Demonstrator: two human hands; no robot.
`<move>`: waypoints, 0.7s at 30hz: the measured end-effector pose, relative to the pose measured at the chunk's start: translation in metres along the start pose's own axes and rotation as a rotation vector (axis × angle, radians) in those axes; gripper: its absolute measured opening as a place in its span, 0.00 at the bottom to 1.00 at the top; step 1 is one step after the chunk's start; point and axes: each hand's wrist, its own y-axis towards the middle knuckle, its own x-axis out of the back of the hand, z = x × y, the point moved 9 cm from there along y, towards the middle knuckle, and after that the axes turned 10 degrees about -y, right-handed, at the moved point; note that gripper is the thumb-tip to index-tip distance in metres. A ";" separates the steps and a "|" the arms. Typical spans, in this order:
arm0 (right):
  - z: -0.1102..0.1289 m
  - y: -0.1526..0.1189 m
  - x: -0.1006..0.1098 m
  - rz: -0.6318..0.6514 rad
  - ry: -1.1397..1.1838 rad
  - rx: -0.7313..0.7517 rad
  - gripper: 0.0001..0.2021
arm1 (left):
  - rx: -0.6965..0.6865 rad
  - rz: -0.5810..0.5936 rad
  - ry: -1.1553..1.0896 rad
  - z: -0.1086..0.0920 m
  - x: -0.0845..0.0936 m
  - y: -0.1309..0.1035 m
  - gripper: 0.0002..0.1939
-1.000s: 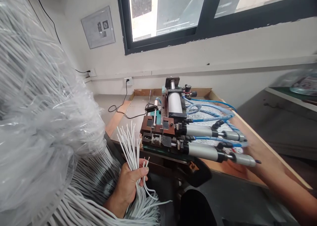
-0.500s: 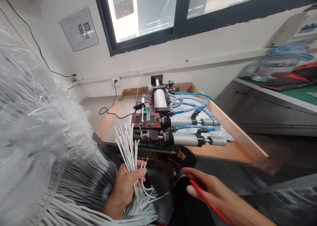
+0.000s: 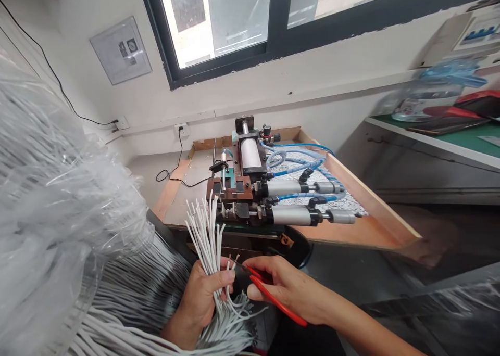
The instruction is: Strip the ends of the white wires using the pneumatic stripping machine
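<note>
Head cam: left hand point(image 3: 201, 299) fist-grips the white wire bundle point(image 3: 207, 231), ends pointing up. Right hand point(image 3: 285, 288), fingers curled round red-handled cutters point(image 3: 273, 297), sits just right, tip aimed left at short stray wires.

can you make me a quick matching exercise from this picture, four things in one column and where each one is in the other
Things:
1. bundle of white cables
2. red-handled tool
3. pneumatic machine
4. framed notice

Places:
a. on the wall left of the window
b. in the right hand
c. on the wooden tray table
d. in the left hand

Pairs: 1-d, 2-b, 3-c, 4-a
</note>
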 end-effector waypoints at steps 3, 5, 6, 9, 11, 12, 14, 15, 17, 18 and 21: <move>0.001 -0.001 -0.003 0.050 0.097 0.011 0.13 | 0.007 0.018 -0.003 0.001 -0.002 0.000 0.08; 0.001 -0.002 -0.003 0.058 0.112 0.008 0.14 | 0.013 0.016 -0.003 0.001 -0.002 0.000 0.08; 0.001 -0.002 -0.002 0.044 0.106 0.006 0.14 | 0.019 0.011 -0.005 0.001 -0.002 0.000 0.08; -0.001 0.000 0.000 -0.005 0.076 -0.002 0.14 | 0.028 0.002 -0.011 0.001 -0.002 0.000 0.08; -0.005 0.001 -0.002 -0.019 0.070 -0.004 0.15 | 0.028 0.012 -0.009 0.001 -0.003 0.001 0.08; -0.008 0.001 -0.003 -0.024 0.071 -0.005 0.15 | 0.030 0.019 -0.008 0.001 -0.003 0.001 0.08; -0.014 0.000 -0.004 -0.056 0.064 -0.008 0.14 | 0.032 0.017 -0.019 0.002 -0.002 0.002 0.08; -0.018 -0.001 -0.002 -0.079 0.056 -0.013 0.14 | 0.031 0.009 -0.027 0.003 0.000 0.002 0.08; -0.026 -0.005 0.004 -0.135 0.022 -0.047 0.14 | 0.028 -0.015 -0.042 0.003 0.003 0.003 0.08; -0.031 -0.007 0.010 -0.167 -0.013 -0.076 0.14 | 0.026 -0.030 -0.051 0.003 0.006 0.004 0.08; -0.050 -0.018 0.033 -0.262 -0.207 -0.192 0.15 | 0.025 -0.079 -0.080 0.002 0.011 0.006 0.08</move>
